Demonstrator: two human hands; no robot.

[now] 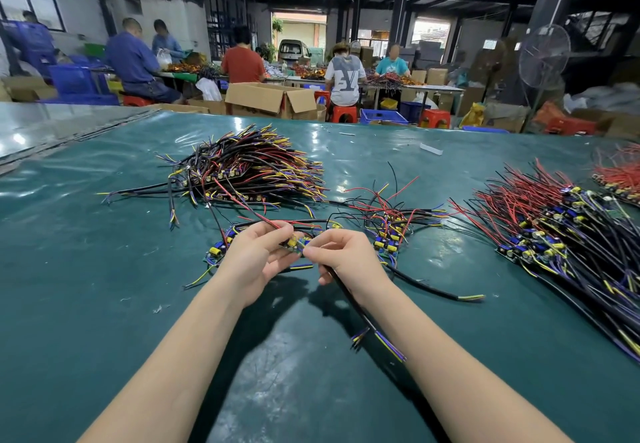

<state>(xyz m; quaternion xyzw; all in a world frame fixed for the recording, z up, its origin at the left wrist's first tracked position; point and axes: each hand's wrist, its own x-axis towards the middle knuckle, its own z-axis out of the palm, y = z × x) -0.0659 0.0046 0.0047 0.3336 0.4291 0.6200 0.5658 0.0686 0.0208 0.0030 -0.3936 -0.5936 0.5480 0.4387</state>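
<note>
**A:** Both hands are up off the green worktop (104, 286) and meet in the middle. Between them sits one small circuit board (295, 242) with a yellow capacitor on it.

**B:** Right, and the left hand (256, 257) has its fingers curled round the board's left end. That looks like the anchor grip, steadying the board so the other hand can work.

**A:** And the right hand (346, 259)?

**B:** Its fingers are closed in a pinch at the board's right edge, where the black cable (349, 299) comes out. The cable then runs under the palm. My guess is the joint is being checked or straightened, but what the fingertips do there is too small to tell.

**A:** Which way does it all point?

**B:** The board lies crosswise, its long axis left to right between the two hands, tilted a little. The black cable leaves it toward the person, slanting down and right past the wrist. It ends in stripped yellow, blue and purple cores above the worktop. A red lead (242, 205) goes the opposite way, up and off to the left toward the big heap (249, 165).

**A:** Why hold it in the air?

**B:** Probably to lift its wires free of the tangle. A few loose boards (216, 252) lie just left of the hands, and a small cluster (389, 234) lies near on the right. The long stack (554, 231) sits well apart on the right, its leads mostly combed one way, so that may be where sorted pieces go.
</note>
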